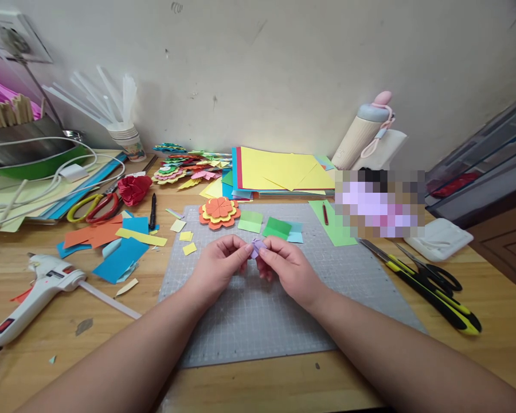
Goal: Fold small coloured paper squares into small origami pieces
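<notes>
A small folded piece of purple paper [257, 248] is pinched between both my hands, above the grey cutting mat [258, 332]. My left hand [219, 261] grips its left side with thumb and fingers. From the right, my right hand [293, 267] presses on it with the thumb; part of the paper is hidden by the fingers. Just beyond lie a layered orange and yellow paper flower [219, 212], a light green paper piece [250, 221] and a darker green one [277, 228]. Small yellow paper squares [189, 248] lie left of my left hand.
A white glue gun [47, 287] rests at left, near blue and orange paper scraps [122, 258]. On the right are a yellow-black utility knife [430, 292] and black scissors [438, 275]. Stacked coloured paper [279, 166] and a bottle [359, 135] stand by the wall.
</notes>
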`<control>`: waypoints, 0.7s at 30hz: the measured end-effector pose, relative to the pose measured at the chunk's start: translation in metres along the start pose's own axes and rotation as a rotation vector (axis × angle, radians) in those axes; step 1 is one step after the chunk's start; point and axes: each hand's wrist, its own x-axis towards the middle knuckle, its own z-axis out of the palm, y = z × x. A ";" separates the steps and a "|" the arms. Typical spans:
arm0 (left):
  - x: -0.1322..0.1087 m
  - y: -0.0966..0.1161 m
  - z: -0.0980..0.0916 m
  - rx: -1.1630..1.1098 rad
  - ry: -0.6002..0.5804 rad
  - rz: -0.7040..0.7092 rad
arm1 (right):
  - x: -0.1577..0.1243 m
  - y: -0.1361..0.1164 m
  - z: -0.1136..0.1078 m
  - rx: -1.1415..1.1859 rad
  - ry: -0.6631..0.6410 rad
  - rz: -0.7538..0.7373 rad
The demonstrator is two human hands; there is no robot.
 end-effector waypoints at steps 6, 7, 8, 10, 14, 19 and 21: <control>-0.002 0.001 0.001 0.002 -0.101 -0.013 | 0.000 0.000 -0.001 -0.004 0.015 -0.010; -0.002 0.001 0.001 -0.001 -0.121 -0.015 | 0.000 0.000 -0.001 -0.009 0.008 -0.015; -0.002 0.001 0.001 -0.005 -0.135 -0.015 | -0.001 0.000 -0.001 -0.010 -0.001 -0.022; -0.002 0.000 0.000 -0.019 -0.140 -0.006 | -0.001 0.000 -0.001 0.004 -0.013 -0.025; 0.000 -0.004 -0.003 -0.060 -0.062 0.030 | -0.001 -0.001 0.000 0.027 -0.010 -0.009; 0.001 -0.005 -0.003 -0.106 -0.027 0.039 | 0.001 0.000 0.002 -0.046 0.001 0.001; 0.001 -0.005 -0.002 -0.128 -0.034 0.029 | 0.001 0.000 0.003 -0.059 0.001 -0.008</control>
